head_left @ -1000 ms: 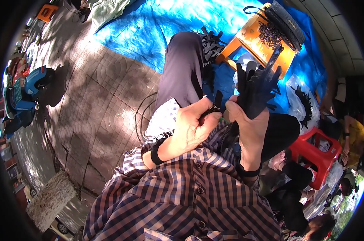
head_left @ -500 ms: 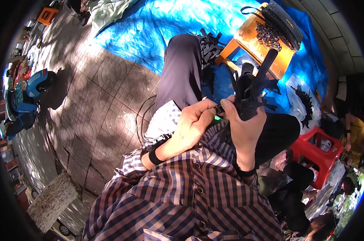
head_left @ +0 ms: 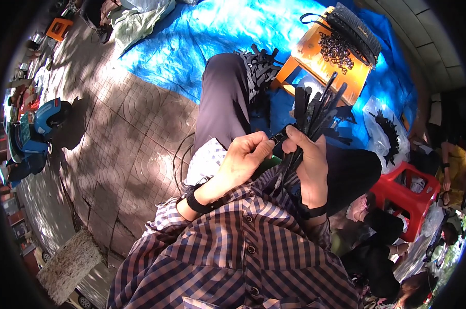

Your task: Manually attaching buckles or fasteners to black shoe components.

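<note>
A: Paved floor (head_left: 125, 134) and blue tarp (head_left: 217, 31) are seen at 12 o'clock. Anything changed?

B: Yep, the black strap bundle (head_left: 315, 110) is now fanned upward, clamped in the right hand (head_left: 310, 165); the left hand (head_left: 245, 159) is pinched on one strap end (head_left: 280, 137) where earlier it was spread flat.

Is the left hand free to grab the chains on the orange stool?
Probably not yet: the left hand pinches a strap end beside the right hand's bundle of black straps; the chains lie farther off.
</note>
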A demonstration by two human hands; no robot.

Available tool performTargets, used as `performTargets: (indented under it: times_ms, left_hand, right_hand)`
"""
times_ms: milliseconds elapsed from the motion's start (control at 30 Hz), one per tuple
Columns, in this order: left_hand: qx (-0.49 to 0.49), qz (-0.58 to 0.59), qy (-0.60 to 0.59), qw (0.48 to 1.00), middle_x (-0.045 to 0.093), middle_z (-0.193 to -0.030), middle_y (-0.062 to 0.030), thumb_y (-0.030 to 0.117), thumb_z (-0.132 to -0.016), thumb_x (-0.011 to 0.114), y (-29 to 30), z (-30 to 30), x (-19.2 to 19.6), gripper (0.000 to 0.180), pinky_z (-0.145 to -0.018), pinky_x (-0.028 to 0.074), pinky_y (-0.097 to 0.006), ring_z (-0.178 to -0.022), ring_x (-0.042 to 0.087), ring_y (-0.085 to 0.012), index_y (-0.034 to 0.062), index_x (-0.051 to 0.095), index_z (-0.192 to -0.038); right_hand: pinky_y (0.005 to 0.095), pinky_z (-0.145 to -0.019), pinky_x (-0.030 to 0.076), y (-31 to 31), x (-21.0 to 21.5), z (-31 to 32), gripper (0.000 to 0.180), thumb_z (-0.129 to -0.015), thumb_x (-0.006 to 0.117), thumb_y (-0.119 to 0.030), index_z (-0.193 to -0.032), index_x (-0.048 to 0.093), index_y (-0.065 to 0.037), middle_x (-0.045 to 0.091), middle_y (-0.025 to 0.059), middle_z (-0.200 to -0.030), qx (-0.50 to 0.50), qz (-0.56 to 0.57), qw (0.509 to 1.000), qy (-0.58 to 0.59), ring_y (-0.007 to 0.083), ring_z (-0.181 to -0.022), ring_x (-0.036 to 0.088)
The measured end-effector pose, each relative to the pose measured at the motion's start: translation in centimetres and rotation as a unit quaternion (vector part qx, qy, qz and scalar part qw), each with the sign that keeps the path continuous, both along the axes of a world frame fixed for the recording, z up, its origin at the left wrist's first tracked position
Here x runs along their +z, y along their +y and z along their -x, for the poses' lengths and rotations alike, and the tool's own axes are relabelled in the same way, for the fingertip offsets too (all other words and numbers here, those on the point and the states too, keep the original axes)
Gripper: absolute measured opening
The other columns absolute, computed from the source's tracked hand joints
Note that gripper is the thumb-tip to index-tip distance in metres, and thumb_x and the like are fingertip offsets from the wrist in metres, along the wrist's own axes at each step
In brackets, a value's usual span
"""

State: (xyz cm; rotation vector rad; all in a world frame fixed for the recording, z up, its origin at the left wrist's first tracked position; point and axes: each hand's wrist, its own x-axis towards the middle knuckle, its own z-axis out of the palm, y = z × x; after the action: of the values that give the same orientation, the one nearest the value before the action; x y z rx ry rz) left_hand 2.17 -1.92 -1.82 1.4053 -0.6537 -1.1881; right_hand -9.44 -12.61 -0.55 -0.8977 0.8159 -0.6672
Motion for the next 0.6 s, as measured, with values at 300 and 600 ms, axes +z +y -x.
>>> performTargets:
  times_ms: [300,600]
  left_hand:
    - [0.171,0.132,-0.463,0.859,0.054,-0.108,-0.0175,0.009,-0.083,0.062,-7.8,-6.8,-0.5,0.039,-0.082,0.046,-0.035,-0.097,0.056,-0.0281,0.0026,0.050,-0.119]
    - [0.050,0.122,-0.101,0.986,0.052,-0.067,0.0046,0.010,-0.086,0.061,-8.2,-1.6,0.0,0.009,-0.057,0.041,-0.021,-0.062,0.048,-0.0039,0.0049,0.055,-0.087]
  right_hand:
    - [0.0230,-0.055,0.042,-1.9,-2.0,1.7,0.025,-0.082,0.066,-0.011,-0.103,0.057,0.000,0.057,0.0042,-0.077,0.008,-0.125,0.990,-0.065,0.0097,-0.061,0.051]
    - [0.0224,-0.052,0.040,-1.5,-1.2,0.7,0.020,-0.081,0.067,-0.011,-0.096,0.057,-0.001,0.057,0.0022,-0.070,0.067,-0.028,0.997,-0.012,0.0095,-0.055,0.051]
